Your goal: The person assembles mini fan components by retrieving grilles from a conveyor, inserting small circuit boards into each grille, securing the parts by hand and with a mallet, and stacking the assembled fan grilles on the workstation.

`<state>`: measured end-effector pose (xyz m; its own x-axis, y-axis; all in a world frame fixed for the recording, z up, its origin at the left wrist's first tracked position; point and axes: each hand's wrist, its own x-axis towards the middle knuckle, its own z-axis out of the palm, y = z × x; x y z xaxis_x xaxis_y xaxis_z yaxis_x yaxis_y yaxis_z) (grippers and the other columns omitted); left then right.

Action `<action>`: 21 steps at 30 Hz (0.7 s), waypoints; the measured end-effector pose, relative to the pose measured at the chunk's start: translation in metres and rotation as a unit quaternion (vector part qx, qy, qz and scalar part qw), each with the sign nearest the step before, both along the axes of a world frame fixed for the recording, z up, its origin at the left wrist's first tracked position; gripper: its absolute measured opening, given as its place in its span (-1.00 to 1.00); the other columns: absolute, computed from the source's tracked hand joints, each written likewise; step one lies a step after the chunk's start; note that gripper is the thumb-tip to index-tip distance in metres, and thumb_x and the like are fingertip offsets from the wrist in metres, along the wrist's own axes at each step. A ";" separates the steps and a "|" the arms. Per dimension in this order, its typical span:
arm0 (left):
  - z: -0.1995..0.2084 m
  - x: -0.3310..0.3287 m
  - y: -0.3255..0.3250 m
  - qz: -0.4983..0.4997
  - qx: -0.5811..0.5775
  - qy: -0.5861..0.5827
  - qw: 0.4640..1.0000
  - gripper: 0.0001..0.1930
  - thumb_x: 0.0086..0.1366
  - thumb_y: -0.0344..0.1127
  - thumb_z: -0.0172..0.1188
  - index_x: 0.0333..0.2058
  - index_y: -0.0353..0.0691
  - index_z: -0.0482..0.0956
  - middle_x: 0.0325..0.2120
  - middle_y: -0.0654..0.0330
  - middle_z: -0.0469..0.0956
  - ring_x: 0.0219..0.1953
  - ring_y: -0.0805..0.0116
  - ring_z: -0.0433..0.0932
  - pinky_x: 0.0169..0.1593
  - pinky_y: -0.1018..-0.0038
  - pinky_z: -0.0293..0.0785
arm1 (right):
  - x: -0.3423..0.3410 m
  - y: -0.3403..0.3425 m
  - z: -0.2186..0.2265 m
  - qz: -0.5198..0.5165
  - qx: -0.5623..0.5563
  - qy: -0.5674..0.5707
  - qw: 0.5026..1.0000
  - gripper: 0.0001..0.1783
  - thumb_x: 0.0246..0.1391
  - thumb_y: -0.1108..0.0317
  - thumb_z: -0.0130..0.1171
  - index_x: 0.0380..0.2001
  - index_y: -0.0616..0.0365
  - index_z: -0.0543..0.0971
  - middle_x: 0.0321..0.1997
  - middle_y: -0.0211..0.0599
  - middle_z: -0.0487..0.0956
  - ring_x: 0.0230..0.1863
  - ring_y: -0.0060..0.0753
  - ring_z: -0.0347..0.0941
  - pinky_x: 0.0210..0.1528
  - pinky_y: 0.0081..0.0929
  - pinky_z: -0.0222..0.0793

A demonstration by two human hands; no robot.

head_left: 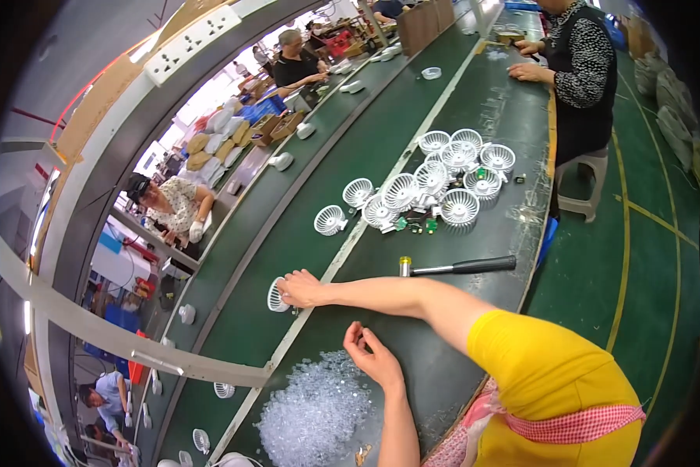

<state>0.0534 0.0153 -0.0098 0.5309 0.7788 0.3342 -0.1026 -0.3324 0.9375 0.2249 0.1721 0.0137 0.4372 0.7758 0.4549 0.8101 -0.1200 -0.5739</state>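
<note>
My right arm stretches across to the green belt, where my right hand [302, 289] has its fingers closed on the edge of a round white slatted fan housing [275, 296]. My left hand [372, 359] hovers by the pile of small clear plastic pieces [313, 412], its fingers loosely bent and apart, holding nothing that I can see. Further up the bench lies a heap of similar white slatted housings [431, 177], with small green circuit boards [431, 226] among them. A hammer [463, 265] with a black handle and yellow-tipped head rests between the heap and my right arm.
A pale rail [342, 254] divides the dark bench from the belt [319, 187]. A curved grey bar [132, 331] crosses the left side. One co-worker [576, 86] sits at the bench's far end; others work beyond the belt. More white parts [281, 161] stand along the far ledge.
</note>
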 end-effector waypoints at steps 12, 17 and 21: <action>0.014 0.002 -0.004 -0.012 0.421 0.145 0.895 -0.61 0.19 -0.51 0.22 0.02 -0.22 0.51 -0.06 0.03 0.48 0.02 0.03 0.45 0.16 0.13 0.29 | -0.029 -0.264 -0.003 0.190 -0.049 0.168 0.966 -0.63 0.16 0.41 0.17 -0.02 0.19 0.31 -0.13 -0.12 0.37 -0.16 -0.16 0.44 -0.11 -0.24 0.38; 0.012 0.000 -0.003 -0.038 0.425 0.139 0.894 -0.64 0.08 -0.56 0.24 -0.10 -0.20 0.56 -0.33 0.13 0.48 -0.23 0.11 0.47 -0.13 0.20 0.33 | -0.035 -0.280 0.007 0.172 -0.033 0.245 0.954 -0.47 0.14 0.49 0.13 0.17 0.24 0.27 -0.09 -0.12 0.53 -0.28 -0.24 0.55 -0.19 -0.33 0.48; 0.010 -0.007 0.001 0.019 0.469 0.154 0.870 -0.65 0.03 -0.51 0.30 -0.15 -0.10 0.64 -0.35 0.21 0.47 -0.24 0.21 0.47 -0.18 0.28 0.29 | -0.037 -0.273 -0.005 0.108 -0.033 0.137 0.984 -0.76 0.17 0.36 0.16 -0.12 0.23 0.53 -0.20 -0.07 0.60 -0.19 0.01 0.57 -0.19 -0.18 0.47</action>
<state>0.0466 0.0165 -0.0002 0.6870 0.2603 0.6784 0.1338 -0.9630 0.2341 0.1878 -0.1011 0.0085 0.3580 0.8878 0.2891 0.6374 -0.0061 -0.7705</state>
